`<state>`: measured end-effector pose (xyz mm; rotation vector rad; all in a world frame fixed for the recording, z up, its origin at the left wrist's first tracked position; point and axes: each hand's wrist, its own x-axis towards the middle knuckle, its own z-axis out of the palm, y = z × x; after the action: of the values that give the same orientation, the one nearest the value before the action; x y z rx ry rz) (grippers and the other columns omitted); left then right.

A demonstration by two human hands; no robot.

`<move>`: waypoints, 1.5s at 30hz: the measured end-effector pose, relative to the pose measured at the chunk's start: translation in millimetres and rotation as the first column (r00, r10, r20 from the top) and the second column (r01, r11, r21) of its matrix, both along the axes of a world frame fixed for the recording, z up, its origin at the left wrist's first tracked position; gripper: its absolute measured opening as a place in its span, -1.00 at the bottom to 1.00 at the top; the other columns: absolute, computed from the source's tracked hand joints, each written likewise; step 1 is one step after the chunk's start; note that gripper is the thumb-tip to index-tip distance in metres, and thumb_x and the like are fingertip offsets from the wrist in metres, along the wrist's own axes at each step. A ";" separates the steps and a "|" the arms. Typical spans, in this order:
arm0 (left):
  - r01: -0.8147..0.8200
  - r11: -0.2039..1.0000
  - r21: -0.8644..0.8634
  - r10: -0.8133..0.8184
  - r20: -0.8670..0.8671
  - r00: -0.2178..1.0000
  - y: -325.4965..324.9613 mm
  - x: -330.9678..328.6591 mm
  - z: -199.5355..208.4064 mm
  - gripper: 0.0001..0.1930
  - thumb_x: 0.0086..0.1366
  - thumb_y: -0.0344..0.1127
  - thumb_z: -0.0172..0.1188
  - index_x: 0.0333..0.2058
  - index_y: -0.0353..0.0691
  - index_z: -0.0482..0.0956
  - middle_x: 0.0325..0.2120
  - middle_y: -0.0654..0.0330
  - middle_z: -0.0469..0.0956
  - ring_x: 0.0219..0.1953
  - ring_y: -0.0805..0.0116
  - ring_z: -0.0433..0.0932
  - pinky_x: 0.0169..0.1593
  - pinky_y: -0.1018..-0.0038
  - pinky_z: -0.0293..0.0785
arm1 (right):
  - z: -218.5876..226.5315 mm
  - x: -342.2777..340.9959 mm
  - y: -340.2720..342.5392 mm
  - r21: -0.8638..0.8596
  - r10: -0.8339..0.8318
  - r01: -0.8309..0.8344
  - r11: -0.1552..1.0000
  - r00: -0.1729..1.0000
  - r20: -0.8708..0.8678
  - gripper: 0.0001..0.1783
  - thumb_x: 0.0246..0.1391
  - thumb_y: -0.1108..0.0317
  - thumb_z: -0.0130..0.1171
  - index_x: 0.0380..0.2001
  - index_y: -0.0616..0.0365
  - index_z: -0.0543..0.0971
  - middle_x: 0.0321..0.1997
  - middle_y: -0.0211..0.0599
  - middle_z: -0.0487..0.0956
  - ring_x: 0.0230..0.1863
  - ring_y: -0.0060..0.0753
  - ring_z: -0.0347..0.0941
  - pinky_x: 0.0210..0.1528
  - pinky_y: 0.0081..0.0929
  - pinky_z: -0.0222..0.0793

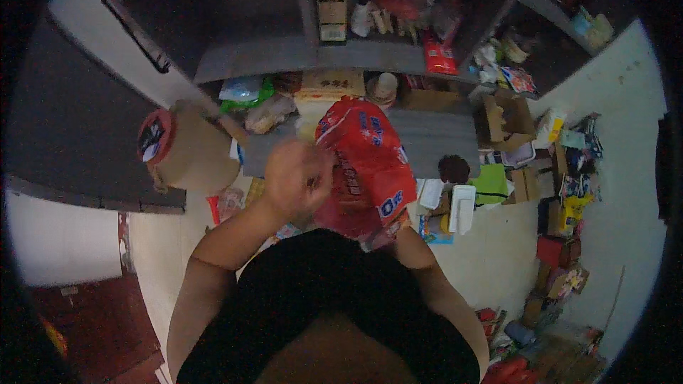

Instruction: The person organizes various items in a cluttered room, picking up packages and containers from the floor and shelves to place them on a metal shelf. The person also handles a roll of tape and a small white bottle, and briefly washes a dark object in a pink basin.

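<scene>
A red plastic bag [370, 163] with blue and white print is held up in front of my chest, crumpled and bulging. My left hand [299, 179] is closed at the bag's left edge, fingers curled in and slightly blurred. Behind the lower right of the bag my right forearm [413, 249] disappears. The bag covers my right hand, so its fingers cannot be made out.
Ahead stands a grey shelf unit [249, 57] with packages and boxes. A tan bin with a red rim [192, 149] stands at left. White trays [462, 208] lie beyond the bag to the right. Cartons [505, 121] and loose packets line the right wall.
</scene>
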<state>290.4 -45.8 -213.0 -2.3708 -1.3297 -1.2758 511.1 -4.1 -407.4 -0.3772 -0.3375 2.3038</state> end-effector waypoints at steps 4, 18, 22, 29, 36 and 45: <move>0.038 0.897 -0.440 -0.090 -0.098 0.991 -24.7 19.1 -32.4 -0.66 -0.09 -0.43 0.19 -0.24 -0.20 0.48 -0.21 0.05 0.43 -0.10 0.06 0.36 -0.01 0.24 0.28 | 22.6 -26.9 24.5 0.002 -0.099 0.100 0.995 0.987 -0.127 -0.33 0.04 -0.23 -0.18 0.10 -0.05 0.25 0.08 -0.30 0.33 0.04 -0.19 0.31 0.09 -0.06 0.16; 0.479 0.517 -0.710 -0.116 0.496 0.861 -8.5 -9.6 -63.3 -0.54 -0.09 -0.38 0.23 -0.11 -0.11 0.43 -0.06 0.04 0.38 0.02 0.04 0.31 0.04 0.29 0.28 | -23.9 42.3 -12.0 0.130 0.249 -0.263 0.956 0.962 0.114 -0.08 -0.10 -0.34 -0.05 0.19 0.06 0.12 0.21 -0.29 0.22 0.18 -0.29 0.18 0.14 -0.19 0.13; 0.496 0.384 -0.779 -0.146 0.479 0.865 -27.6 -25.3 -59.7 -0.49 -0.11 -0.36 0.27 -0.08 -0.10 0.41 -0.05 0.06 0.38 0.03 0.06 0.31 0.05 0.29 0.28 | -13.2 23.9 -12.8 0.247 0.306 -0.416 0.875 0.871 0.384 -0.20 -0.06 -0.21 0.04 0.14 0.07 0.19 0.07 -0.33 0.37 0.08 -0.37 0.28 0.04 -0.29 0.25; 0.402 0.515 -0.757 -0.491 0.124 0.863 -23.5 -26.3 -21.9 -0.39 -0.19 -0.35 0.33 -0.05 -0.08 0.40 -0.01 0.05 0.35 0.06 0.04 0.29 0.09 0.24 0.24 | -12.4 -1.7 -19.6 0.147 0.318 -0.418 0.896 0.838 0.444 -0.34 0.00 -0.15 0.02 0.06 0.06 0.27 -0.11 -0.34 0.48 -0.12 -0.41 0.43 -0.12 -0.38 0.39; 0.644 0.354 -0.678 -0.313 0.563 0.765 -40.1 -21.3 -32.7 -0.37 -0.16 -0.29 0.33 -0.03 -0.13 0.35 0.04 -0.01 0.25 0.10 -0.04 0.21 0.12 0.20 0.19 | -32.5 -13.0 -12.7 0.220 0.315 -0.453 0.864 0.827 0.466 -0.30 -0.01 -0.17 -0.02 0.09 0.05 0.20 -0.07 -0.34 0.45 -0.12 -0.44 0.43 -0.17 -0.43 0.43; 0.244 0.615 -0.750 -0.276 0.085 0.957 -54.2 -68.0 -46.2 -0.26 -0.16 -0.13 0.36 0.00 -0.22 0.24 -0.02 -0.07 0.28 0.04 0.00 0.27 0.06 0.22 0.24 | -47.5 -30.2 -25.9 0.067 0.301 -0.352 0.934 0.871 0.388 -0.30 0.09 -0.16 -0.21 0.18 0.04 0.07 0.18 -0.26 0.25 0.14 -0.31 0.24 0.09 -0.25 0.24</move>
<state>222.4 -100.0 -259.1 -3.2268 -1.8249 -0.7688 480.9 -30.1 -454.9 -0.7414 -0.8001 2.5113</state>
